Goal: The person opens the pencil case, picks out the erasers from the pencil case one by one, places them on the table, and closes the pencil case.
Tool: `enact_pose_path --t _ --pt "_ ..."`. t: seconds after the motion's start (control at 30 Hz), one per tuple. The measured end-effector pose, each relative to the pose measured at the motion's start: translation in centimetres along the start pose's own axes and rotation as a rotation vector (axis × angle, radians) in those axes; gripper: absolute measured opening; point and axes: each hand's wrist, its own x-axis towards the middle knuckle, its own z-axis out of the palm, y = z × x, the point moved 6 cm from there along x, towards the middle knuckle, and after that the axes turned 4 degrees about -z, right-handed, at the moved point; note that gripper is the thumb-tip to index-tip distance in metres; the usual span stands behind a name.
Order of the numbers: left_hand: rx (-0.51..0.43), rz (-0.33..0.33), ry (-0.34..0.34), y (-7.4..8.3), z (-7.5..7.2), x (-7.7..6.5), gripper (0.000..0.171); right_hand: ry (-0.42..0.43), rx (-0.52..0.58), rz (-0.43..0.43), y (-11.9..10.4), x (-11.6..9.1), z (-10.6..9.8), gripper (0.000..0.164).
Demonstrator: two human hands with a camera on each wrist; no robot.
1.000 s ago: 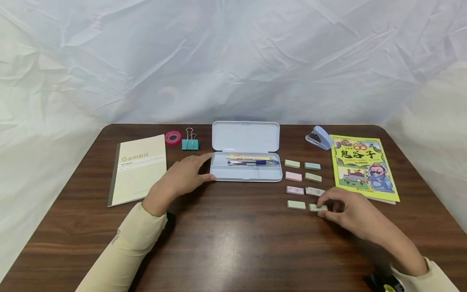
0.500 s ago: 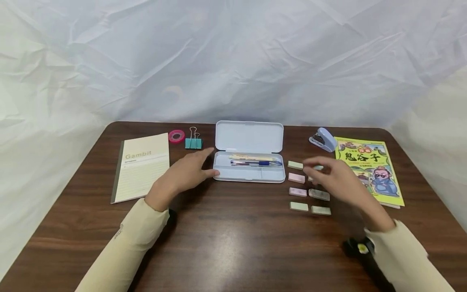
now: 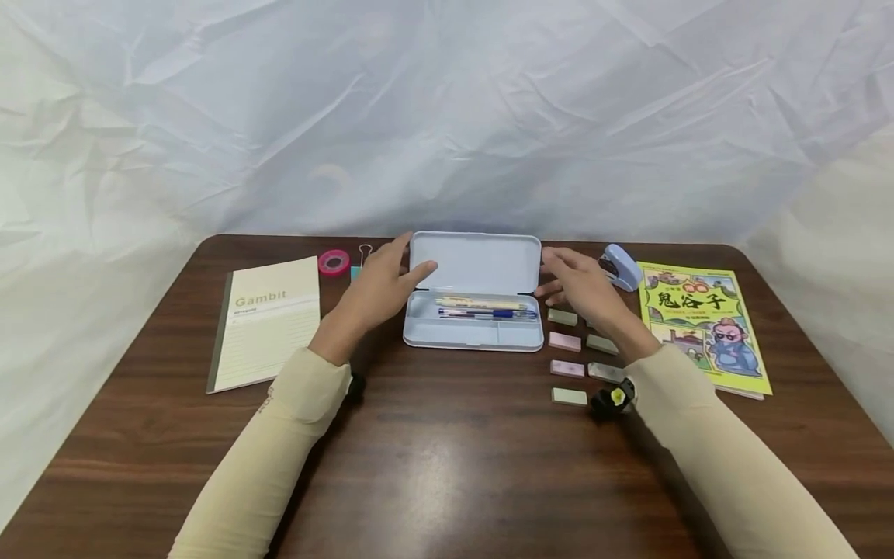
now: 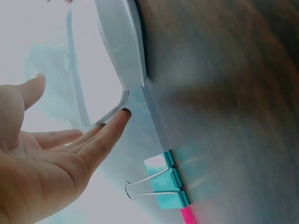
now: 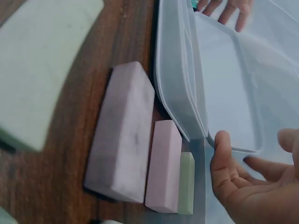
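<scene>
A pale blue pencil case point(image 3: 447, 332) lies with its lid point(image 3: 476, 262) raised at the back. In its long compartment rest a cream pen point(image 3: 482, 303) and blue pens point(image 3: 492, 314). My left hand point(image 3: 377, 287) is at the lid's left edge, fingers extended and thumb apart; the left wrist view has its fingertips point(image 4: 124, 114) right at the lid's corner. On the other side my right hand point(image 3: 583, 287) is at the lid's right edge, its fingers loosely bent. In the right wrist view its fingertips point(image 5: 223, 137) meet the lid's lower corner.
Several erasers point(image 3: 564, 341) lie in two columns right of the case, partly under the right arm. A stapler point(image 3: 620, 268) and comic book point(image 3: 698, 326) are further right. Leftward are a teal binder clip point(image 4: 170, 186), pink tape roll point(image 3: 334, 262) and notebook point(image 3: 268, 326).
My right hand has moved from the erasers up and left to the lid's right edge. The left hand has shifted from the case's base up to the lid's left edge.
</scene>
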Motion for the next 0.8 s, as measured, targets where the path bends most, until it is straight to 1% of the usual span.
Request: enact_pose_path --t 0.13,0.27,0.37,0.43,0.5,0.53,0.67,0.73,0.8 --pt "-0.013 0.002 0.039 0.2 -0.3 -0.3 0.080 0.038 0.068 -0.038 -0.4 -0.1 0.1 0.062" --pt "-0.026 0.027 0.073 0.4 -0.6 -1.1 0.073 0.044 0.097 -0.073 -0.7 -0.7 0.0 0.061" --pt "-0.014 0.069 0.094 0.6 -0.7 -1.9 0.066 0.041 0.065 -0.091 -0.8 -1.6 0.0 0.063" --pt "0.005 0.104 0.091 0.9 -0.6 -2.4 0.060 0.035 0.017 -0.105 -0.8 -2.4 0.0 0.062" --pt "0.036 0.139 0.060 1.0 -0.3 -2.9 0.055 0.025 -0.054 -0.114 -0.7 -3.2 0.0 0.058" --pt "0.051 0.153 0.031 1.1 0.0 -3.2 0.053 0.018 -0.095 -0.121 -0.6 -3.6 0.0 0.056" --pt "0.130 0.194 -0.120 0.9 1.2 -4.2 0.054 -0.023 -0.264 -0.139 -0.2 -4.6 0.3 0.045" --pt "0.182 0.201 -0.185 0.7 1.7 -4.7 0.057 -0.057 -0.329 -0.152 -0.1 -4.8 0.7 0.046" --pt "0.229 0.201 -0.228 0.7 2.1 -5.0 0.061 -0.101 -0.379 -0.165 0.0 -4.9 1.3 0.051"
